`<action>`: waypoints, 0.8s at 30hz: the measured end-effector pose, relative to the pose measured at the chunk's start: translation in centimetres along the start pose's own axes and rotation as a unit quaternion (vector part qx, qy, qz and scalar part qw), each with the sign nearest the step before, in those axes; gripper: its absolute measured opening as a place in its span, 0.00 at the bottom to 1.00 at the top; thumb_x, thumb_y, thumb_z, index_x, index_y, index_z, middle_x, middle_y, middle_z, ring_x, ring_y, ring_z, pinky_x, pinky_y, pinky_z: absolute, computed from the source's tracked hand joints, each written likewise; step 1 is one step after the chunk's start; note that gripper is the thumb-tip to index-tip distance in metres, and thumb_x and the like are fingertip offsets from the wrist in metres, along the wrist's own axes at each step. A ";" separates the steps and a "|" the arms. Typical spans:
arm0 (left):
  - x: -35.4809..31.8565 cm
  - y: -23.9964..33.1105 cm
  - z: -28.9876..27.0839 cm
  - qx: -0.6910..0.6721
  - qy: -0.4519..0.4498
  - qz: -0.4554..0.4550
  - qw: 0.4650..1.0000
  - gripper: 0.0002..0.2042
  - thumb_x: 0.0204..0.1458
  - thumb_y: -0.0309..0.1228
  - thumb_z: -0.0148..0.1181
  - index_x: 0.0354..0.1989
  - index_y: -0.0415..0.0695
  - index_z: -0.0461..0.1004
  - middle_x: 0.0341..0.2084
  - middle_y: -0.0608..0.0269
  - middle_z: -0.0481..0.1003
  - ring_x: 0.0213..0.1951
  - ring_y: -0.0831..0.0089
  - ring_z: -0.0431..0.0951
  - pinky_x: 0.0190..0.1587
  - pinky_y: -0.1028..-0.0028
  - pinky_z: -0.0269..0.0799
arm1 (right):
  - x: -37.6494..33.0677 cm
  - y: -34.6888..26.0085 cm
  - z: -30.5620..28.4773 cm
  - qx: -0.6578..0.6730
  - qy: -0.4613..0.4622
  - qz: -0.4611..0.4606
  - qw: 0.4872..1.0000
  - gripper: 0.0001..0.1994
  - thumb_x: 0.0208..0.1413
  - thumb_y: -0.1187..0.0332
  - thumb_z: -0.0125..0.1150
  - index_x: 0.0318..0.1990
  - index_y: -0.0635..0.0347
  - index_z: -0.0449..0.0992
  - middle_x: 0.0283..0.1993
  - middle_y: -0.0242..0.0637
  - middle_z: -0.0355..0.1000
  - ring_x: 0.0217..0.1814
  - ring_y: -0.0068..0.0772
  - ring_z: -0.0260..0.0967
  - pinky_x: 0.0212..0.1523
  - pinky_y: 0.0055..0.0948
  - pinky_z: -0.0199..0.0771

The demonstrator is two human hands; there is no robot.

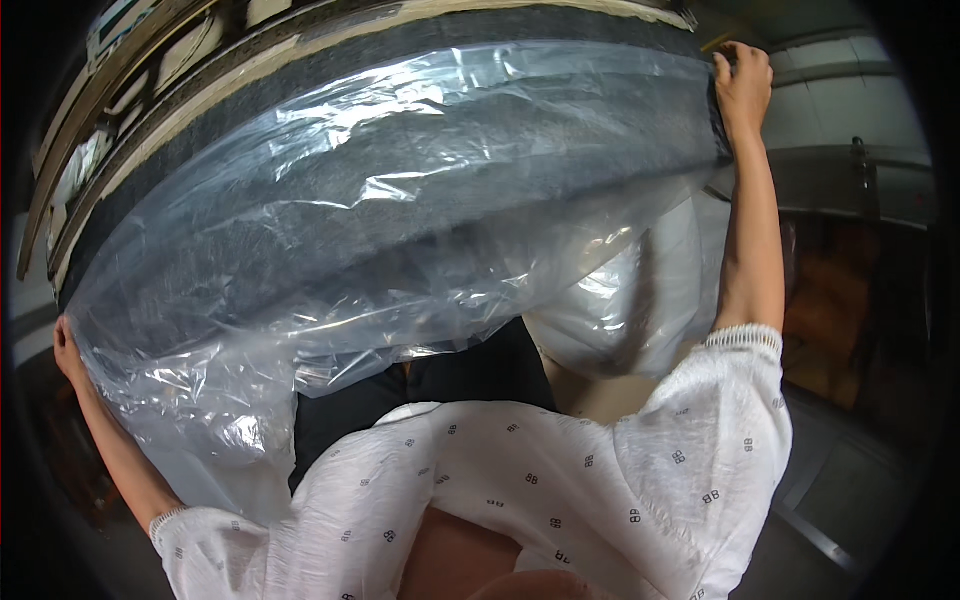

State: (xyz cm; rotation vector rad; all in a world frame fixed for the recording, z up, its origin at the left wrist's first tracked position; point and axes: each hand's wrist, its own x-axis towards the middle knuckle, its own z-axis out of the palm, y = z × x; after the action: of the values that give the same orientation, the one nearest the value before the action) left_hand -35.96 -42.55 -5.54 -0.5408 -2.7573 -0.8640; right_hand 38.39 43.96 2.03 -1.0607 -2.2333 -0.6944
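Observation:
A large clear plastic sheet [420,190] stretches in front of me, wrinkled and shiny, over a wide piece covered in dark grey fabric [620,28]. At the far left, my left hand [67,352] is closed at the sheet's corner, its fingertips partly hidden. My right hand [745,90] is raised at the upper right, fingers curled round the sheet's edge by the end of the dark piece. Both arms are spread wide. The sheet's lower part hangs in loose folds before my body.
Long wooden strips or frames [130,75] lie beyond the dark piece at the upper left. More bunched plastic [620,310] hangs below the sheet at right. A pale panelled surface [835,100] stands behind my right arm, with a brown object [840,300] below it.

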 end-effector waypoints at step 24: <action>-7.4 16.8 5.9 -0.425 0.152 -0.029 0.892 0.04 0.48 0.29 0.59 0.30 0.43 0.75 0.21 0.71 0.72 0.22 0.83 0.68 0.24 0.81 0.63 | -6.5 -22.6 -19.9 0.691 -0.449 0.126 0.552 0.19 0.58 0.56 0.47 0.42 0.66 0.71 0.39 0.38 0.69 0.37 0.26 0.68 0.43 0.25 0.67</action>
State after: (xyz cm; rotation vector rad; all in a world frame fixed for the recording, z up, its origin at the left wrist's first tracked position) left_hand -23.00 -28.43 -3.91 -0.3876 -2.0113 -1.9825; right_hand 28.83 15.07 6.97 -0.7289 -2.1322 1.9263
